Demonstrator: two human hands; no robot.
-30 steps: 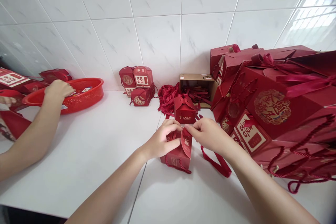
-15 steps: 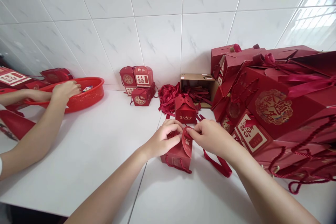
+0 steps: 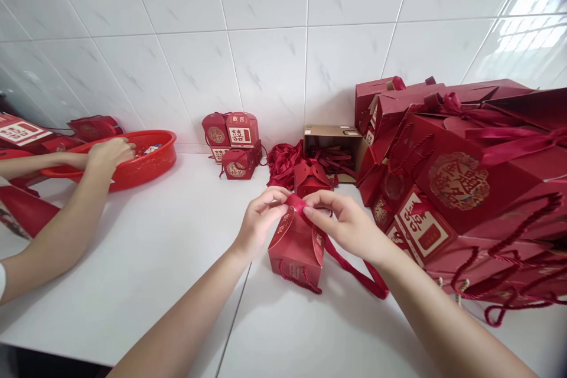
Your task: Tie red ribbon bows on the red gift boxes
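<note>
A small red gift box (image 3: pixel 296 248) with a twisted cord handle stands on the white table in front of me. Just above its top, a red ribbon (image 3: pixel 296 203) stretches between my two hands. My left hand (image 3: pixel 262 215) pinches the ribbon at its left side, thumb against fingers. On the other side, my right hand (image 3: pixel 343 220) pinches it as well. The ribbon's loose tail runs down to the right and lies on the table. Directly behind stands another red box (image 3: pixel 310 179), partly hidden by my hands.
Bundled red ribbons (image 3: pixel 284 164) and an open cardboard box (image 3: pixel 332 131) sit by the tiled wall. Large red gift boxes (image 3: pixel 460 183) are piled at right; several small ones (image 3: pixel 239 144) stand at back left. Another person's hand (image 3: pixel 110 152) reaches into a red basin (image 3: pixel 148 168).
Both hands have risen from the box's flaps to just above its top. The ribbon now shows taut between them, and the right flap has tilted outward. The other person's hand has barely shifted.
</note>
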